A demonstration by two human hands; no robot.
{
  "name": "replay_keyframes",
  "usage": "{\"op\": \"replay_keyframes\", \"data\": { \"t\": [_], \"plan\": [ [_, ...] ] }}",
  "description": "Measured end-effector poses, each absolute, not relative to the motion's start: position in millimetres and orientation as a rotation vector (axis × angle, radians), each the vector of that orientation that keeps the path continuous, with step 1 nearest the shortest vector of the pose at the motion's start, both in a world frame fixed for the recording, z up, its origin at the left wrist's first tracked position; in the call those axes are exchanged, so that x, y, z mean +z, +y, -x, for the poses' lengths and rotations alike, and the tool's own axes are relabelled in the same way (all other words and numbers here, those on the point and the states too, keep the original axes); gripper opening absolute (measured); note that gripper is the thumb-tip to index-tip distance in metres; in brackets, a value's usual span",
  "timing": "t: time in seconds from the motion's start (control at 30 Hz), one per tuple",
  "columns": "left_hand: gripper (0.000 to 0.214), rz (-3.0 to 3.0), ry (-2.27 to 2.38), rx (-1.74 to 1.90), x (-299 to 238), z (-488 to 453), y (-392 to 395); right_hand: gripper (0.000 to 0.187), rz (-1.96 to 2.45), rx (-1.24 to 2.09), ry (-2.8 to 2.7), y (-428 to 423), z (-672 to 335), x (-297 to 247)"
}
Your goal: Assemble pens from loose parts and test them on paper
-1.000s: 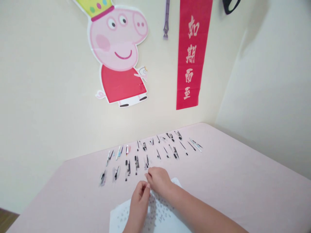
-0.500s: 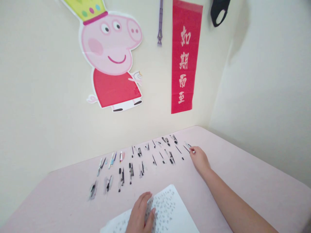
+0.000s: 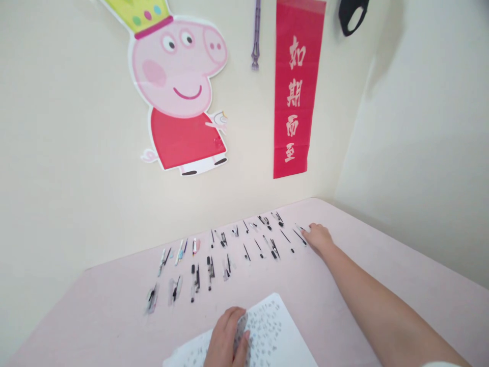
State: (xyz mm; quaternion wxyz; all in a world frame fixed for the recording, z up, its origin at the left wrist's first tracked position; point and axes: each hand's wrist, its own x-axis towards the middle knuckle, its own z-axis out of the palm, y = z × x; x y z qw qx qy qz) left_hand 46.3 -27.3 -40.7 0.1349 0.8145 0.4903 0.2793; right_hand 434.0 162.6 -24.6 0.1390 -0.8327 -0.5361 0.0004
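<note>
My left hand point(image 3: 227, 339) rests at the bottom of the view on white paper point(image 3: 284, 331) covered in handwriting. A curled part of a sheet shows between its thumb and fingers. My right hand point(image 3: 320, 238) reaches to the far right end of the rows of pens. Its fingers are closed around a thin pen point(image 3: 301, 227), mostly hidden by the fingertips. Just below them lies a black pen refill point(image 3: 300, 237). Farther left are another thin refill point(image 3: 284, 236) with a small black cap point(image 3: 293, 250) and a taken-apart black pen point(image 3: 275, 248).
Several pens and pen parts lie in two rows across the pink tabletop point(image 3: 114, 290), among them a blue-and-white pen point(image 3: 179, 252) and a pink one point(image 3: 195, 246). Behind stands a wall with a cartoon pig cutout point(image 3: 187, 137) and a red banner point(image 3: 298, 117).
My right hand has lowered the pen toward the tabletop beside the refill. The sheet under my left hand now shows curled up between thumb and fingers. The whole view has shifted slightly.
</note>
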Motion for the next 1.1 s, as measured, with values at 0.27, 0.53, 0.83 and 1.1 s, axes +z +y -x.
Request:
{"op": "replay_keyframes", "data": {
  "t": [0.27, 0.53, 0.83, 1.1],
  "plan": [
    [0.038, -2.338, 1.459, 0.700, -47.3, -45.6, -29.0, 0.034, 2.435, 0.043, -1.644, 183.2, -425.6, -24.4],
    [0.037, -2.267, 1.447, 0.751, -43.8, -46.1, -30.5, 0.026, 2.461, 0.024, -1.673, 178.3, -431.2, -27.7],
    [0.032, -2.137, 1.516, 0.978, -50.2, -58.2, -35.7, 0.023, 2.429, 0.021, -1.716, 156.3, -433.3, -29.2],
    [0.034, -2.169, 1.459, 0.840, -40.8, -52.3, -34.1, 0.021, 2.415, 0.067, -1.686, 149.6, -428.9, -22.7]
  ]
}}
